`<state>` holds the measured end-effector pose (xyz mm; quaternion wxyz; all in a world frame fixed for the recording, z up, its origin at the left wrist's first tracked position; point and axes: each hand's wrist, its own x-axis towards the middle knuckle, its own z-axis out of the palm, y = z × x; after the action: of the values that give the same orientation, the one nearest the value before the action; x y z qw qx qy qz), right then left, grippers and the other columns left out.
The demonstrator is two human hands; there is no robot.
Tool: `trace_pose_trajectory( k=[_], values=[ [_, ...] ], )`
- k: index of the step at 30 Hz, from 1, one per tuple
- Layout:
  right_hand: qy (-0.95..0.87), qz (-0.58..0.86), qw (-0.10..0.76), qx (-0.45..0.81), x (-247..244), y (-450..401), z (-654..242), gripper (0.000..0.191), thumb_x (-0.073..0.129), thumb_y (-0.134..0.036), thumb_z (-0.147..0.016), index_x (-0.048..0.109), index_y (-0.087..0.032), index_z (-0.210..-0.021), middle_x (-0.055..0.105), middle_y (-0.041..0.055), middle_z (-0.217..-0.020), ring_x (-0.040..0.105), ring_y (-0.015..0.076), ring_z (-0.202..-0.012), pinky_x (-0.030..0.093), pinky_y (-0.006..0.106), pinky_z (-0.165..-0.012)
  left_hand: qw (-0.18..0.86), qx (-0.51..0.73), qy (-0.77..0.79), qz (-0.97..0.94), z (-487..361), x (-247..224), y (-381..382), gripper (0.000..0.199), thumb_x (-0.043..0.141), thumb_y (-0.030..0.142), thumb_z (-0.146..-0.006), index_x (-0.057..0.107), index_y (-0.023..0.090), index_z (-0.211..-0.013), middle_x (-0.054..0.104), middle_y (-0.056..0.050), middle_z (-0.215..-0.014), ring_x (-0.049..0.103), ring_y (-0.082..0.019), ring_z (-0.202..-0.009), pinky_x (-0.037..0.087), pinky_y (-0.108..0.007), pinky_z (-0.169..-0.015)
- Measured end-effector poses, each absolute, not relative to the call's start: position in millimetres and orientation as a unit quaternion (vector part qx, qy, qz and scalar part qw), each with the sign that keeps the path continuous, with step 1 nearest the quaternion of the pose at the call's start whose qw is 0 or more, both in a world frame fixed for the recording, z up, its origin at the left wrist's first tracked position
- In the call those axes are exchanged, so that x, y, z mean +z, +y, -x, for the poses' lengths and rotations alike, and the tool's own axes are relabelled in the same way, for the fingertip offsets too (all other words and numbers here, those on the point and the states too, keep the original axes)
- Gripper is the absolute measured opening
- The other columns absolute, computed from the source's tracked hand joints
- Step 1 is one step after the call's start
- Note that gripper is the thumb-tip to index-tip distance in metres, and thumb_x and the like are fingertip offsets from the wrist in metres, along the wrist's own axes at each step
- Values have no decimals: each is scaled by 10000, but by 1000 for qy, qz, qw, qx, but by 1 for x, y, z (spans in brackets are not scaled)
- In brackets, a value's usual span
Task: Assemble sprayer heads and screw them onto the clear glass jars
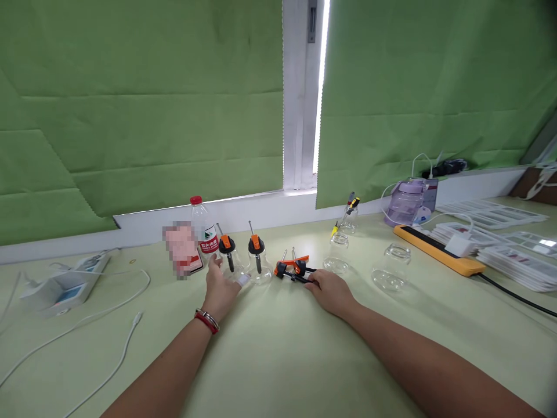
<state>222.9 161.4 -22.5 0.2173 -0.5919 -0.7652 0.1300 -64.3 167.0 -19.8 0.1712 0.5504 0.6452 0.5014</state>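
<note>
My left hand (221, 288) is cupped round the lower part of a clear glass jar (235, 270), the thumb in front and a white patch near its tip. An orange-and-black tool (225, 247) with a metal rod stands in that jar. Beside it, a second glass jar (261, 275) holds a matching tool (256, 244). Two more orange-and-black tools (292, 268) lie on the table, metal rods pointing up. My right hand (329, 292) pinches the black end of one; its exact grip is partly hidden.
Behind my left hand stand a red-capped water bottle (203, 223) and a phone (185, 249). Two glass jars (336, 255) (391, 270) stand to the right, a jar of yellow-handled tools (349, 220) behind. Further right are an orange power strip (435, 249) and a purple jug (404, 203). White cables (126, 342) trail at left.
</note>
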Motion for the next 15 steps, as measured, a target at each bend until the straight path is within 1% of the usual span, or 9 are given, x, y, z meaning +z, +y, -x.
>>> trace_pose_trajectory(
  k=[3,6,8,12,15],
  values=[
    [-730,610,261,166,-24,167,-226,169,509,-286,-820,645,-195,-774,648,43,-816,563,197,-763,357,274,-617,161,496,637,-568,61,-22,170,960,794,289,-571,246,237,-1358,381,-153,-1396,354,-329,-1308,315,-477,-1053],
    [-695,604,318,225,-29,171,-230,186,507,-309,-808,631,-192,-737,605,26,-703,528,183,-687,355,277,-605,154,485,626,-591,57,-23,170,956,797,316,-560,285,205,-1359,387,-169,-1403,340,-343,-1318,285,-466,-1072],
    [-671,586,361,276,-32,172,-233,202,509,-342,-800,616,-189,-723,562,10,-662,495,171,-652,354,277,-602,156,475,618,-607,55,-24,170,954,784,341,-582,275,199,-1377,369,-174,-1420,330,-336,-1326,283,-457,-1075],
    [-621,545,428,367,-33,170,-234,225,532,-400,-771,581,-185,-731,477,-21,-622,422,147,-601,338,269,-578,156,444,605,-643,53,-27,168,969,748,367,-631,216,182,-1420,295,-186,-1469,265,-340,-1360,247,-477,-1089],
    [-597,526,468,384,-30,165,-232,252,538,-430,-775,569,-181,-747,476,-18,-643,412,145,-615,338,268,-580,161,429,601,-655,53,-29,164,976,741,355,-635,205,173,-1431,264,-185,-1488,235,-342,-1372,234,-484,-1094]
  ],
)
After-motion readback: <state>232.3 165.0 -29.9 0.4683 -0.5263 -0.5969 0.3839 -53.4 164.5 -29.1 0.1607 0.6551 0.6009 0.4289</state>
